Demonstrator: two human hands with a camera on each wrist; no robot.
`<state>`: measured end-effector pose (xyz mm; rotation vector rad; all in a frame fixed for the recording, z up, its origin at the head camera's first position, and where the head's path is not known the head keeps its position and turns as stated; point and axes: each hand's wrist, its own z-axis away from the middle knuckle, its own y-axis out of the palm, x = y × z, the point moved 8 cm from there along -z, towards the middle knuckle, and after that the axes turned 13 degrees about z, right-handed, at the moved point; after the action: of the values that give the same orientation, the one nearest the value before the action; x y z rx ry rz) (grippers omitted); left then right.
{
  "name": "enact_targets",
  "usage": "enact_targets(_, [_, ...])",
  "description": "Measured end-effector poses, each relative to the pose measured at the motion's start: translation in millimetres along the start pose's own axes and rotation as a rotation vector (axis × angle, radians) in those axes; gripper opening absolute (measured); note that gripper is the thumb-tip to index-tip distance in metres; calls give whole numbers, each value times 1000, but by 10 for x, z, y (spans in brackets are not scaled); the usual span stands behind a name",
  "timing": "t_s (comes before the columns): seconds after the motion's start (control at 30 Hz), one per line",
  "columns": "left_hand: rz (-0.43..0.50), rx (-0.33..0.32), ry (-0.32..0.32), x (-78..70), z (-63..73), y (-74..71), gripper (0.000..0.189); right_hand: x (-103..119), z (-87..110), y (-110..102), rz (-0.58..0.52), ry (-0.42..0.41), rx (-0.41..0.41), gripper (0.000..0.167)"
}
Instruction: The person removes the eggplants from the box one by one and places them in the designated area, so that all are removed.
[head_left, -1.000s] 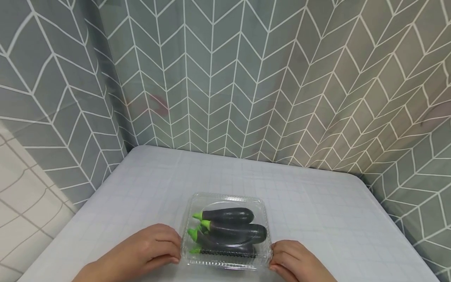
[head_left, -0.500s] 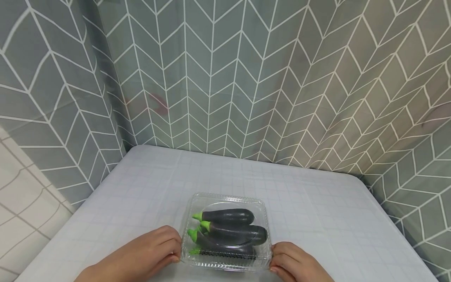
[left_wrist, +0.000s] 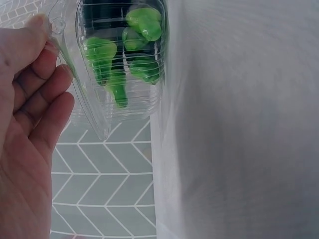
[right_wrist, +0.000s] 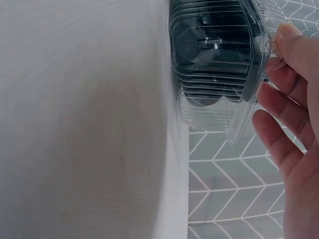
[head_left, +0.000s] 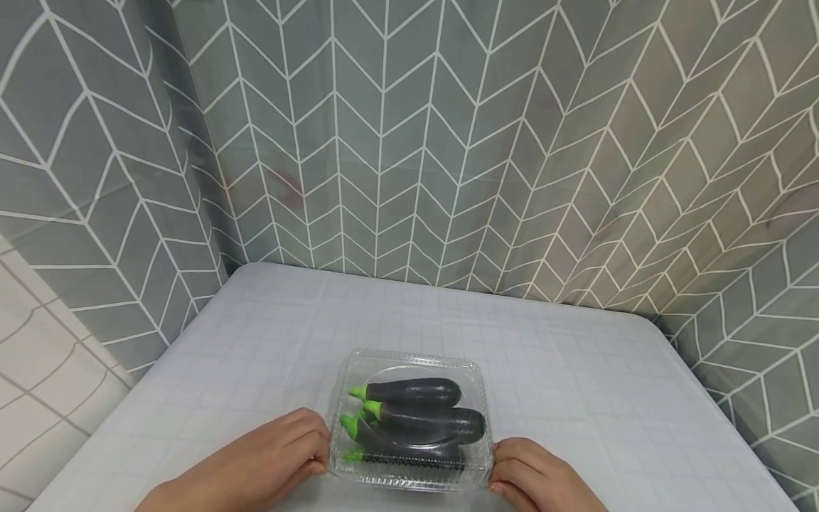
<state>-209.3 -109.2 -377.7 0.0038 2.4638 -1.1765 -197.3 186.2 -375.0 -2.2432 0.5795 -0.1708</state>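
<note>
A clear plastic clamshell box [head_left: 441, 363] sits on the table near its front, with its lid down. Several dark eggplants [head_left: 416, 392] with green stems lie inside, stems toward the left. My left hand [head_left: 275, 459] pinches the box's rim at the near left corner, thumb and forefinger on the edge in the left wrist view, where green stems [left_wrist: 144, 24] show through the ribbed wall. At the near right corner my right hand [head_left: 537, 473] pinches the rim too. Its thumb and fingers meet at the edge in the right wrist view, beside the dark eggplant ends [right_wrist: 209, 45].
A white cloth covers the table [head_left: 576, 377]. Grey curtains [head_left: 409, 142] with a white chevron pattern stand behind it and along both sides. White tiles [head_left: 51, 370] show at the far left.
The left hand has shifted slightly and its fingers have closed on the box's corner. The box and the right hand have stayed nearly in place.
</note>
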Motion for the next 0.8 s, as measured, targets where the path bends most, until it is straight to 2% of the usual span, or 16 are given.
enact_targets(0.1, [8,-2,-4,5,-6,0,6,11,-9,-15,3,-10,-6,12])
enact_targets(0.33, [39,-16,-31,36,-7,-12,9,-7,-19,-13,27,34,17,15])
enact_targets(0.63, [77,-24,-17,31,-1,-30,7,13,-7,-63,10,9,0,8])
enact_targets(0.8, [37,-48,14,-13,-11,-86,3,9,-16,-119,28,40,2,5])
